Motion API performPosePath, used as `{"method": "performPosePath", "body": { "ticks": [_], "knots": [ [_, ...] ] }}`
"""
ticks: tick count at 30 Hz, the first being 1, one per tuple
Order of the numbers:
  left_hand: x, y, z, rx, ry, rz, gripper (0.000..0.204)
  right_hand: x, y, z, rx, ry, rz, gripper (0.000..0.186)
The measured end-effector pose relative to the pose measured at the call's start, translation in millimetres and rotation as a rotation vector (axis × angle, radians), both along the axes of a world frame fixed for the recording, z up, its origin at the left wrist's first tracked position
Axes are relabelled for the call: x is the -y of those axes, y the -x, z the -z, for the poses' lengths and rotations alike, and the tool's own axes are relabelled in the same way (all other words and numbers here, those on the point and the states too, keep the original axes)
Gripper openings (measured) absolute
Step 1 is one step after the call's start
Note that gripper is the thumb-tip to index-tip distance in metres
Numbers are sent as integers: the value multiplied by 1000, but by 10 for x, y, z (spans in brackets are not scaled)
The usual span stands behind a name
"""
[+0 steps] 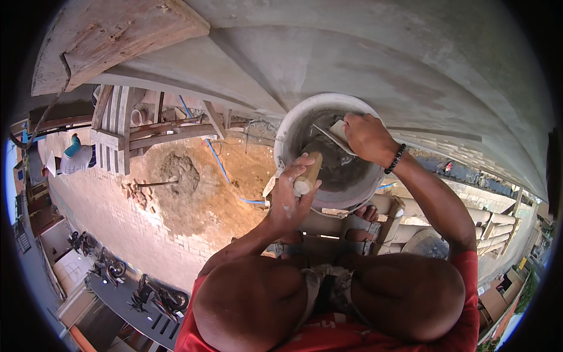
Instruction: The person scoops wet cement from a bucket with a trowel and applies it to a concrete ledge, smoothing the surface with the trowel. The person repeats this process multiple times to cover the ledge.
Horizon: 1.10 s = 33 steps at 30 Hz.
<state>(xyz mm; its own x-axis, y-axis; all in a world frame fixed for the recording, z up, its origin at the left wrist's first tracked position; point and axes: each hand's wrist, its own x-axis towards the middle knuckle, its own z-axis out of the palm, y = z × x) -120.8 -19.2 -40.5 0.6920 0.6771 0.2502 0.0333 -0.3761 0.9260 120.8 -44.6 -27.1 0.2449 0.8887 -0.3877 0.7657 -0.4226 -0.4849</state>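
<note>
The person sits high up on bamboo poles (pixel 410 217) and is scooping wet grey mortar out of a white bucket (pixel 293 126) that sits just in front of their knees. The left hand (pixel 291 199) has its fingers curled tight around a wooden handle (pixel 308 174) at the bucket's near rim. The right hand (pixel 366 138) reaches into the bucket and grips a flat trowel (pixel 334 135) that digs into the mortar (pixel 340 167). I think the next move needs a careful lift so nothing spills. A grey plastered wall (pixel 410 53) is close ahead. Far below are a sand pile (pixel 193 188), parked motorbikes (pixel 158 296) and another person (pixel 73 155).
</note>
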Motion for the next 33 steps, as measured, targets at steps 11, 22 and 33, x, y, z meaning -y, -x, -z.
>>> {"method": "performPosePath", "body": {
  "ticks": [11,22,33],
  "knots": [
    [147,44,149,98,-37,12,56,-58,-22,197,-74,16,-7,22],
    [154,21,148,73,-16,-46,54,151,26,297,-163,-40,37,22],
    [250,133,178,68,-19,-31,60,290,18,121,-711,159,391,24]
  ]
}}
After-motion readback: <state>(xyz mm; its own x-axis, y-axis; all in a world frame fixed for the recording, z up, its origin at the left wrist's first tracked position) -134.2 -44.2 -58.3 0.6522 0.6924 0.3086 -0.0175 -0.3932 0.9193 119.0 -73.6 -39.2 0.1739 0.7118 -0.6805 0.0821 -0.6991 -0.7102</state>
